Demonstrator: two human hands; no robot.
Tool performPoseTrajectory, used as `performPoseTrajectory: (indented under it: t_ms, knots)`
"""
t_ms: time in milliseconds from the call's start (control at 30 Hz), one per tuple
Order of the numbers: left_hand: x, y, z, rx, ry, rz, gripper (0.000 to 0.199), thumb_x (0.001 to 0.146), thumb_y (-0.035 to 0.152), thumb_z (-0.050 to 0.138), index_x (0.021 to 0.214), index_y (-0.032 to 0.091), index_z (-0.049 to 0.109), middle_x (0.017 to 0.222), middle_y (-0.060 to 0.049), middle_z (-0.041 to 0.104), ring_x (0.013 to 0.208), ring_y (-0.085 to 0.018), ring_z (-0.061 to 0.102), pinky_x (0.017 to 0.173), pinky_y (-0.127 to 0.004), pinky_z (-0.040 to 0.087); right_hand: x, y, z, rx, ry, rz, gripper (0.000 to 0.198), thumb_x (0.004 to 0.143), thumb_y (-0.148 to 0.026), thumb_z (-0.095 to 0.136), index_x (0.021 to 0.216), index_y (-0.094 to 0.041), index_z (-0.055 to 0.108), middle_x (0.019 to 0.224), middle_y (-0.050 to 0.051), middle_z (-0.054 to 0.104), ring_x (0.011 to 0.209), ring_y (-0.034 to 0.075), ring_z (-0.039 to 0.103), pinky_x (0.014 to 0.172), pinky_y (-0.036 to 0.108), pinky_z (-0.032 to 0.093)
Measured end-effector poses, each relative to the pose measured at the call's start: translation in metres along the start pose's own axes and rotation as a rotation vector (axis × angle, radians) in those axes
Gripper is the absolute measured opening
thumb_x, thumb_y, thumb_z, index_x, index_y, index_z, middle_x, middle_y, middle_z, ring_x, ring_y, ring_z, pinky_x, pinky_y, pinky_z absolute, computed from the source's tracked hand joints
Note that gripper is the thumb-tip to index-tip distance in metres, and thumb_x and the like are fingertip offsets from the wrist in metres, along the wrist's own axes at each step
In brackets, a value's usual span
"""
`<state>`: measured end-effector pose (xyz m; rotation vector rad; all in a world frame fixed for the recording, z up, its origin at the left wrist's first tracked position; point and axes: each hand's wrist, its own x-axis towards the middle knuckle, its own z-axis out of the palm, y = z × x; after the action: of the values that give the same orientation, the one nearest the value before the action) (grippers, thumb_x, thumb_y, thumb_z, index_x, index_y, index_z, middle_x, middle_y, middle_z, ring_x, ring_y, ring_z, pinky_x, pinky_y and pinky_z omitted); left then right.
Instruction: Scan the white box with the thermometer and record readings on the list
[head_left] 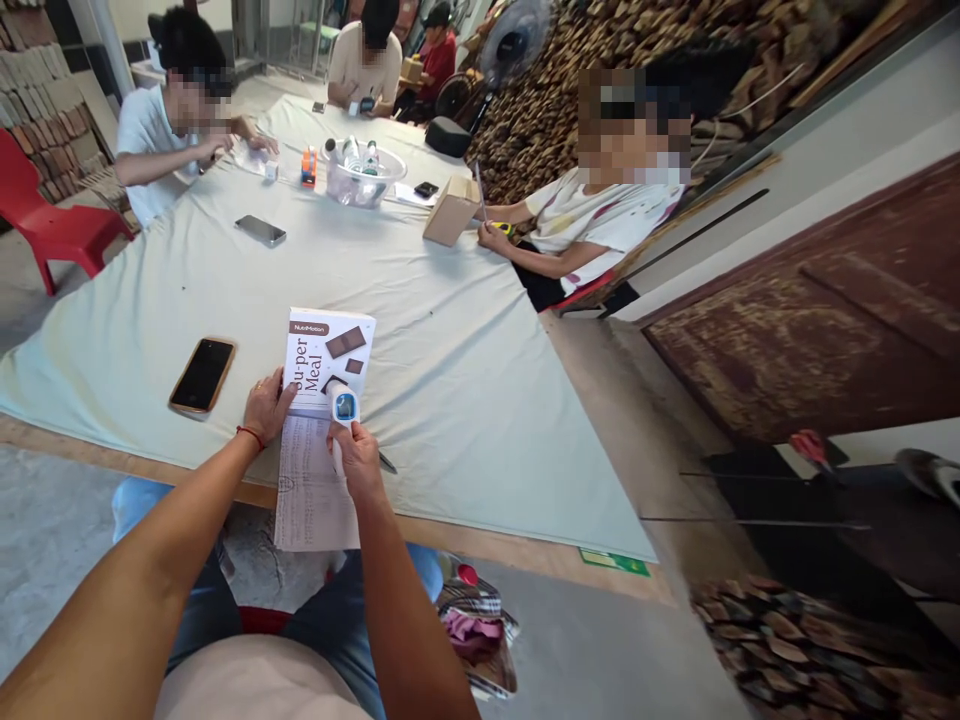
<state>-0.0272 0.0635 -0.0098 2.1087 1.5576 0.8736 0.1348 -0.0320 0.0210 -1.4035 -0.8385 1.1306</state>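
A white box [330, 335] printed "Su-per Meal" is on the table near the front edge. My left hand [268, 405] grips its left side, thumb over the edge. My right hand [358, 458] is closed around the handle of a white infrared thermometer [344, 404] with a blue-rimmed display. Its head overlaps the lower right of the box, and whether they touch I cannot tell. Beneath my hands a printed paper sheet [311, 490] hangs over the table edge. A pen [387, 463] lies partly hidden beside my right hand. Left of the box rests a phone [203, 375] in a brown case.
A pale cloth covers the table [465, 400]. Farther back are a grey phone [260, 230], a clear basin [364, 185] of bottles, an orange item [309, 167] and a cardboard box [451, 211]. Several people sit around the table. A fan [514, 45] stands behind.
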Motion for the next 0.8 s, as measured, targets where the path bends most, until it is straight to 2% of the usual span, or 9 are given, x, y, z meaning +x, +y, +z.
performPoseTrajectory:
  t_ms: [133, 433, 667, 800]
  knots:
    - [0.000, -0.001, 0.002, 0.002, 0.005, 0.002, 0.044, 0.101, 0.049, 0.033, 0.124, 0.018, 0.056, 0.102, -0.011, 0.067, 0.098, -0.027, 0.060, 0.091, -0.042, 0.044, 0.002, 0.008, -0.002, -0.041, 0.010, -0.003, 0.033, 0.069, -0.052, 0.062, 0.063, -0.022, 0.050, 0.054, -0.006, 0.047, 0.052, 0.010, 0.039, 0.051, 0.024, 0.036]
    - [-0.001, -0.004, 0.006, 0.019, 0.014, -0.002, 0.047, 0.101, 0.049, 0.033, 0.126, 0.017, 0.055, 0.104, -0.012, 0.068, 0.099, -0.028, 0.060, 0.091, -0.042, 0.044, 0.001, 0.006, -0.003, -0.020, 0.032, 0.010, 0.031, 0.066, -0.049, 0.063, 0.061, -0.021, 0.051, 0.055, -0.006, 0.046, 0.055, 0.011, 0.038, 0.055, 0.025, 0.035]
    - [-0.001, -0.006, 0.009, 0.022, 0.029, 0.025, 0.045, 0.101, 0.047, 0.035, 0.128, 0.017, 0.054, 0.105, -0.012, 0.068, 0.100, -0.027, 0.060, 0.092, -0.042, 0.045, 0.003, 0.017, 0.001, -0.012, 0.036, 0.025, 0.031, 0.070, -0.050, 0.064, 0.067, -0.021, 0.054, 0.057, -0.005, 0.050, 0.055, 0.011, 0.041, 0.056, 0.026, 0.037]
    - [0.000, -0.006, 0.009, 0.026, 0.033, 0.029, 0.046, 0.100, 0.048, 0.035, 0.128, 0.016, 0.054, 0.104, -0.012, 0.068, 0.098, -0.028, 0.060, 0.091, -0.042, 0.045, 0.000, 0.013, 0.004, 0.010, 0.016, 0.032, 0.031, 0.070, -0.050, 0.064, 0.068, -0.022, 0.053, 0.057, -0.006, 0.049, 0.054, 0.011, 0.040, 0.056, 0.026, 0.037]
